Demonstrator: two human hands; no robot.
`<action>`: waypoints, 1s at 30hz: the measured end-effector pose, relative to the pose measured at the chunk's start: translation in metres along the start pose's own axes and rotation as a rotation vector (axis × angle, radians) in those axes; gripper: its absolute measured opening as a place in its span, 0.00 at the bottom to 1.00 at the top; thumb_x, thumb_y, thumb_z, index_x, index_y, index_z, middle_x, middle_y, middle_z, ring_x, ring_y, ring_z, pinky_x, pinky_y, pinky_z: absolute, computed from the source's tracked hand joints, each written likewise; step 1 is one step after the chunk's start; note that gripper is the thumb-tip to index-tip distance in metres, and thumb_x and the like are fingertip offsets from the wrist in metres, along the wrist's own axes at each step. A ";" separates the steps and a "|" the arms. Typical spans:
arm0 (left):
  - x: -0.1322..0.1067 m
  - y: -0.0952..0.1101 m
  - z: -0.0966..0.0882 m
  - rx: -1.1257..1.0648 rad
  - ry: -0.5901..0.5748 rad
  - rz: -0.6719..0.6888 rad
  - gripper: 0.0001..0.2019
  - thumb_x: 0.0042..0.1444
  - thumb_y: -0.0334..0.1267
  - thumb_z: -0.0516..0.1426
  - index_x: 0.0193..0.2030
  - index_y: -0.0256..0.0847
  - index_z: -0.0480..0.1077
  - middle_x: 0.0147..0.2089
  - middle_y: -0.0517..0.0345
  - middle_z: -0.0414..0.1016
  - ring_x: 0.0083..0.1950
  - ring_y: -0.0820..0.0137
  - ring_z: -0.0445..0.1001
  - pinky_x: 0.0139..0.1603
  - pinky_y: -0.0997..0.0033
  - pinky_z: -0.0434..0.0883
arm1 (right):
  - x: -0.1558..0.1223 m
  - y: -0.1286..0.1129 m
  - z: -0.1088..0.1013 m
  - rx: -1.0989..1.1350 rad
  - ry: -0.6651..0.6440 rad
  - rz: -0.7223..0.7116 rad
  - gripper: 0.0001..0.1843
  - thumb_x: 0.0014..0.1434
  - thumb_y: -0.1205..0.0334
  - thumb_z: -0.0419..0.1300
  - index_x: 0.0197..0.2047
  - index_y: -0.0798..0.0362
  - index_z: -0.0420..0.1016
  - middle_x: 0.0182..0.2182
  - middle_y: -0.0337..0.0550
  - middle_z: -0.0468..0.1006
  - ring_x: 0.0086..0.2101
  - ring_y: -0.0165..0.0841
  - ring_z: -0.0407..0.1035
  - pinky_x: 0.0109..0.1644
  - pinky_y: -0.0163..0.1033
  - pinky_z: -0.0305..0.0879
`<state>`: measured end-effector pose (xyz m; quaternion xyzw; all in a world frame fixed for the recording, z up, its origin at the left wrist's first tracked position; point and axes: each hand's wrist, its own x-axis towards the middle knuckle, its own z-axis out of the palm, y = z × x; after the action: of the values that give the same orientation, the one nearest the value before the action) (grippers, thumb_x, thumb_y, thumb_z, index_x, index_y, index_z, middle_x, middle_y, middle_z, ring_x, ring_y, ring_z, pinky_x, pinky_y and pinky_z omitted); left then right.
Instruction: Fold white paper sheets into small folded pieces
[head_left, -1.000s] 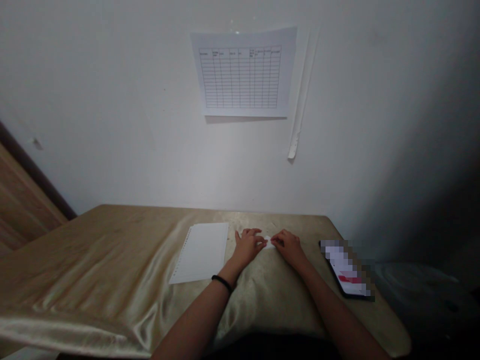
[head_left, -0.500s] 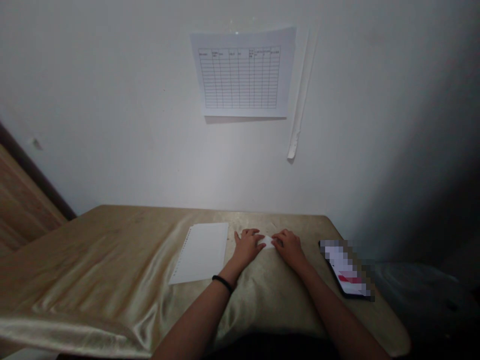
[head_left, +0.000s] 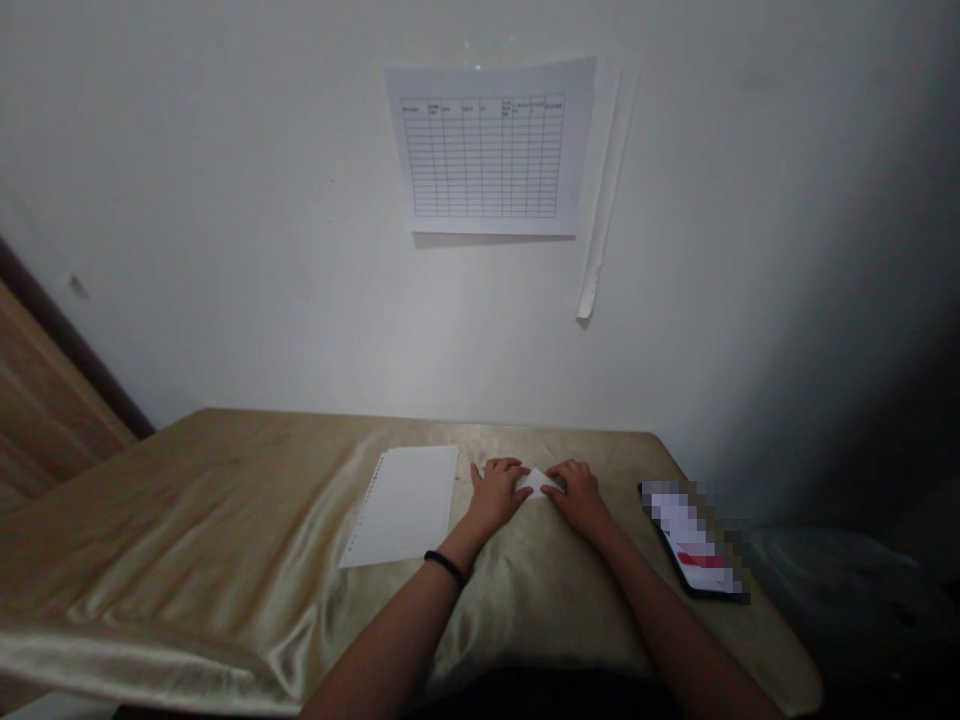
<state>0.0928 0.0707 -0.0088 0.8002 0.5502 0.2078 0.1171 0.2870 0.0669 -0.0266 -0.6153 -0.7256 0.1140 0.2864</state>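
Left hand point(head_left: 496, 492) and right hand point(head_left: 579, 494) press flat on small folded paper point(head_left: 538, 482), point facing far; loose sheet point(head_left: 403, 505) just left, phone point(head_left: 694, 541) right; near table point(head_left: 225, 520) bare.

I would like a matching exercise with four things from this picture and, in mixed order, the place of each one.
Things:
1. small paper
2. punched sheet
3. phone
4. printed grid

Places:
A. on the wall
B. between the left hand and the right hand, touched by both
C. on the cloth, left of the left hand
D. on the cloth, right of the right hand

Pairs: 1-B; 2-C; 3-D; 4-A
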 end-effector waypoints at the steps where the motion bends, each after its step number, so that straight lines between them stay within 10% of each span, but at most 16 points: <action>1: 0.000 0.000 0.000 -0.012 0.008 -0.001 0.14 0.62 0.45 0.60 0.54 0.52 0.75 0.64 0.55 0.71 0.67 0.55 0.61 0.69 0.26 0.42 | 0.000 0.001 0.000 0.018 0.005 -0.003 0.11 0.58 0.59 0.65 0.45 0.50 0.78 0.46 0.45 0.78 0.51 0.41 0.66 0.57 0.44 0.58; 9: 0.002 0.003 -0.003 -0.108 0.026 -0.031 0.06 0.60 0.43 0.62 0.41 0.48 0.78 0.63 0.57 0.71 0.67 0.55 0.62 0.69 0.28 0.42 | -0.001 0.000 -0.004 0.121 0.024 -0.025 0.10 0.57 0.62 0.64 0.44 0.50 0.76 0.43 0.44 0.80 0.47 0.37 0.70 0.55 0.42 0.61; 18: 0.001 0.005 -0.006 -0.100 0.034 -0.025 0.07 0.61 0.42 0.61 0.45 0.49 0.78 0.60 0.56 0.74 0.66 0.57 0.64 0.69 0.30 0.42 | 0.002 0.004 -0.005 0.000 -0.053 -0.045 0.14 0.61 0.55 0.63 0.48 0.47 0.81 0.43 0.45 0.80 0.49 0.41 0.66 0.55 0.43 0.58; 24: -0.002 0.005 -0.008 -0.087 0.014 0.069 0.28 0.62 0.40 0.60 0.67 0.61 0.61 0.65 0.58 0.70 0.68 0.57 0.61 0.69 0.29 0.41 | 0.002 0.005 -0.003 -0.087 -0.070 -0.053 0.14 0.64 0.56 0.60 0.51 0.45 0.80 0.47 0.46 0.77 0.51 0.41 0.63 0.55 0.44 0.57; 30: -0.002 0.001 -0.005 -0.032 -0.030 0.101 0.16 0.62 0.44 0.60 0.57 0.57 0.73 0.62 0.58 0.74 0.68 0.55 0.62 0.68 0.25 0.34 | -0.002 0.004 -0.004 -0.118 0.026 -0.052 0.16 0.61 0.55 0.63 0.52 0.46 0.78 0.49 0.48 0.74 0.52 0.43 0.63 0.56 0.45 0.58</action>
<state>0.0912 0.0683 -0.0045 0.8280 0.5040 0.2101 0.1275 0.2921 0.0654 -0.0261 -0.6134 -0.7430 0.0555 0.2621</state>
